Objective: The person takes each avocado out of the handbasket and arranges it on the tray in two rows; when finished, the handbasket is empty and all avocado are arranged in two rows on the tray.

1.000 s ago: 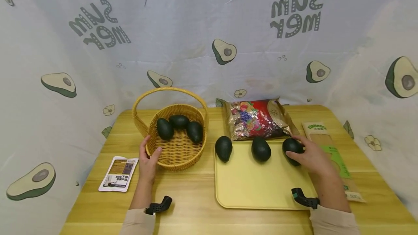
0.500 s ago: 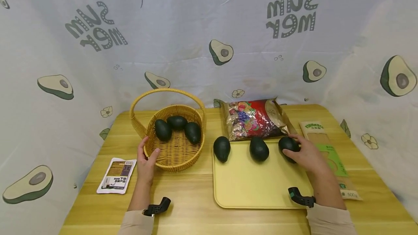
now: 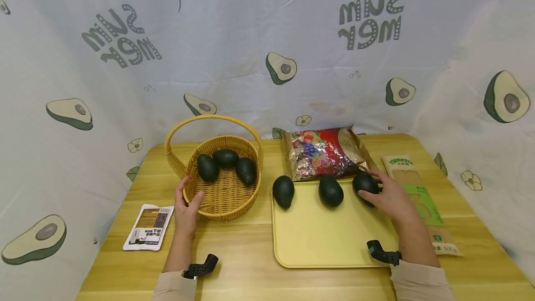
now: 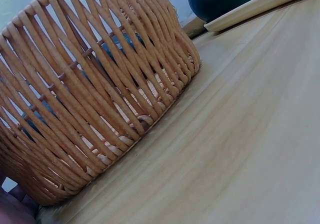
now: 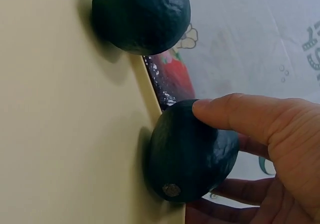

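On the left stands a wicker basket (image 3: 225, 199) with a tall handle and several dark green avocados inside. My left hand (image 3: 185, 215) holds its near left side, fingers along the outside and thumb at the rim. In the left wrist view only a bit of that hand shows at the lower left, beside the basket (image 4: 100, 84). Along the far edge of a yellow tray (image 3: 326, 245) lie a left avocado (image 3: 283, 192), a middle avocado (image 3: 330, 192) and a right avocado (image 3: 363, 187). My right hand (image 3: 393, 201) grips the right avocado (image 5: 187, 154) between thumb and fingers.
A shiny red and gold food bag (image 3: 326, 152) lies behind the tray. Right of it is a long flat pack (image 3: 418, 199) with a green label, partly behind my right forearm. A small white pouch (image 3: 148, 227) lies left of the basket on the wooden table (image 3: 242, 254).
My right hand has shifted slightly left with the right avocado, bringing it a little closer to the middle one. The left hand stays at the basket. The head view has drifted slightly.
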A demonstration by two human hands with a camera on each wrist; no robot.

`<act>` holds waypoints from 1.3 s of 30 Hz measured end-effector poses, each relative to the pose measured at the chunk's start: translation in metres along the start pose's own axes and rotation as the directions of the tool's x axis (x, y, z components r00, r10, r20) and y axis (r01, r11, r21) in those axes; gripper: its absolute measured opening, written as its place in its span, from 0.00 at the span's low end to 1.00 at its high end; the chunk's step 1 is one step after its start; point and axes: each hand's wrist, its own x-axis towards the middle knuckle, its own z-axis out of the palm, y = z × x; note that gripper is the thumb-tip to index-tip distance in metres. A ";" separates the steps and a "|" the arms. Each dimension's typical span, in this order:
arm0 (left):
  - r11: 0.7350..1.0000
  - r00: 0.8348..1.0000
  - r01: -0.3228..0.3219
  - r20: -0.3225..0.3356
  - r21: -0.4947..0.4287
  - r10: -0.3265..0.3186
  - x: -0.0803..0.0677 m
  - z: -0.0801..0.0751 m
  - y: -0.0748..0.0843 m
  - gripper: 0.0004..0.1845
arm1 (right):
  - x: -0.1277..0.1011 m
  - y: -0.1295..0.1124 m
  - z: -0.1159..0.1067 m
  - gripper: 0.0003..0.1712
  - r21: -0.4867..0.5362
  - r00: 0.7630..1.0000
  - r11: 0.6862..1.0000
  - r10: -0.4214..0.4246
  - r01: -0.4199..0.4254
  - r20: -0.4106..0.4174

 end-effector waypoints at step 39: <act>0.999 1.000 -0.021 -0.006 -0.034 0.021 0.000 0.001 -0.001 0.32 | -0.006 -0.003 -0.002 0.46 -0.051 0.999 0.998 -0.025 0.023 -0.025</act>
